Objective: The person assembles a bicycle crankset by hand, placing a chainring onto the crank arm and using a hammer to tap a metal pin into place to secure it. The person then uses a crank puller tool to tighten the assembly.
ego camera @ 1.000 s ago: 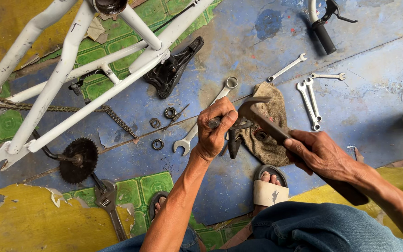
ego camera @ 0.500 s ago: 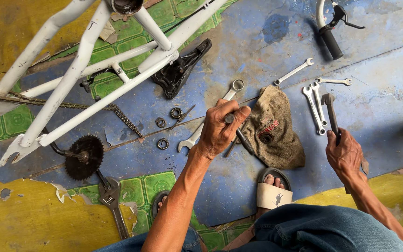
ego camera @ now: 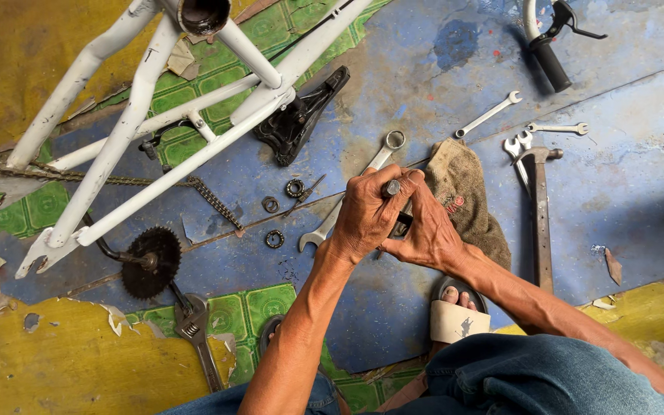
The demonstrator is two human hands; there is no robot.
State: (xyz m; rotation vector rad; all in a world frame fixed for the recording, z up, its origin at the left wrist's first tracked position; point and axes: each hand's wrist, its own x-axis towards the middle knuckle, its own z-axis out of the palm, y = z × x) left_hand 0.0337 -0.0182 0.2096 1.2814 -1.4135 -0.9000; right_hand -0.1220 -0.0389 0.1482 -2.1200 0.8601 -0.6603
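At the frame's centre, the left hand (ego camera: 364, 219) and right hand (ego camera: 424, 230) press together, both pinching a short metal axle (ego camera: 392, 187). It stands above a rag (ego camera: 466, 201), near a spanner (ego camera: 351, 196); a hammer (ego camera: 539, 215) lies to the right.

Left hand (ego camera: 366, 215) and right hand (ego camera: 424, 230) meet, fingers curled in a shared grip.
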